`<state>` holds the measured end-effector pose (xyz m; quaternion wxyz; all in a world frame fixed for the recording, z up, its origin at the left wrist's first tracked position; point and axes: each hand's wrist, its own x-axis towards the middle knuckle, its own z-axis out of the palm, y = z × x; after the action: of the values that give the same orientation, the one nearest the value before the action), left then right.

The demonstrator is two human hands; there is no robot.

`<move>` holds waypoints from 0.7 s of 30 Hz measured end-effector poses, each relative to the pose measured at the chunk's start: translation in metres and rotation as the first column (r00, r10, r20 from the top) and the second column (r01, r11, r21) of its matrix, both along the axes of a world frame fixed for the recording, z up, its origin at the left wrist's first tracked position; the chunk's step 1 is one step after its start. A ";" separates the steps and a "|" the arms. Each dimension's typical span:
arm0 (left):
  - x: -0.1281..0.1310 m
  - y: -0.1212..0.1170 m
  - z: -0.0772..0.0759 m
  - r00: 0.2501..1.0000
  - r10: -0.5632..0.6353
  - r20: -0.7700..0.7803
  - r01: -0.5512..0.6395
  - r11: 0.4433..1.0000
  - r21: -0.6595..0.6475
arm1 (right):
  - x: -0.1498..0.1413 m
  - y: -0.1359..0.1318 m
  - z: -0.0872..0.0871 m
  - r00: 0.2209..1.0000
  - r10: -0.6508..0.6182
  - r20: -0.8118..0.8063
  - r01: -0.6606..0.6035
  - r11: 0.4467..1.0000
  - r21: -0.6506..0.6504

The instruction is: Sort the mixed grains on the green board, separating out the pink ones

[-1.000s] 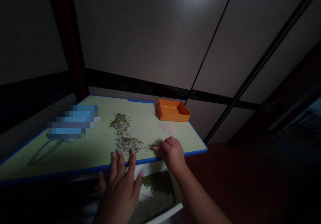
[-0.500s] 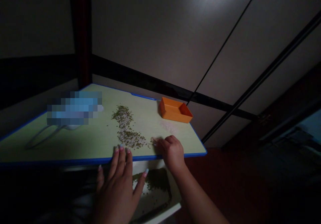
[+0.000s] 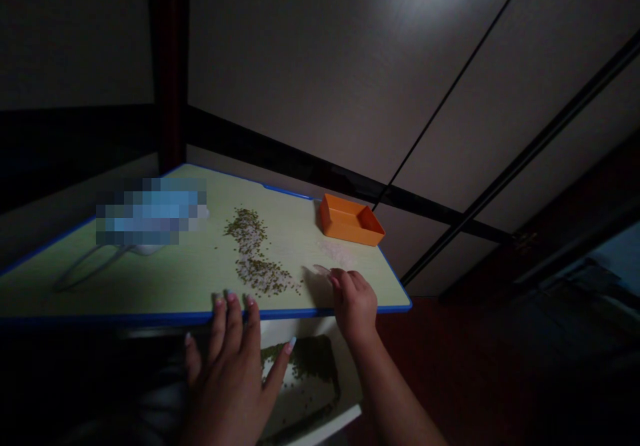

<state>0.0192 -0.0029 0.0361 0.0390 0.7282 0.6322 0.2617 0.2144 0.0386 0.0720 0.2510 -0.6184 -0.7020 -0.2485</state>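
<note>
My right hand (image 3: 356, 303) is closed around a small pale spoon (image 3: 321, 270), its bowl pointing left, just above the table. My left hand (image 3: 235, 359) is open, with its fingertips at the table's front edge. Between and beyond the hands lies a mixed spread of small green beans and white grains, perhaps rice (image 3: 265, 274). A thin separate patch of white grains (image 3: 336, 253) lies beyond my right hand. Behind that patch stands an open orange box (image 3: 353, 231).
The pale table (image 3: 295, 223) has a blue rim. A blurred-out device with a cable (image 3: 150, 216) sits on its left. Below the front edge, a white tray or drawer (image 3: 345, 359) holds more green beans. Dark cabinet panels (image 3: 310, 66) rise behind.
My right hand has lifted and moved slightly right with the spoon, away from the mixed pile. My left hand has shifted a little left along the edge.
</note>
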 end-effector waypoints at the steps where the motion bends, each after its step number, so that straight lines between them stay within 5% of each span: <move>1: 0.000 0.000 0.001 1.000 0.004 -0.012 -0.004 1.000 -0.015 | 0.001 -0.001 0.001 1.000 0.012 0.006 -0.012 0.999 0.051; 4: -0.001 0.000 0.002 0.999 0.005 -0.039 -0.006 1.000 -0.022 | 0.000 -0.002 0.003 0.992 0.122 0.046 -0.125 0.989 0.078; 12: -0.002 0.001 0.000 0.999 -0.011 -0.044 0.012 1.000 0.014 | -0.004 0.000 0.001 0.963 0.254 0.085 -0.247 0.965 -0.090; 21: -0.004 0.000 -0.002 0.999 -0.024 -0.038 0.025 0.999 0.027 | -0.002 -0.001 -0.005 0.979 0.177 0.102 -0.172 0.983 -0.062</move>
<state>0.0154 -0.0030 0.0342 0.0204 0.7413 0.6201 0.2561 0.2123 0.0372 0.0669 0.2171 -0.5466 -0.7724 -0.2396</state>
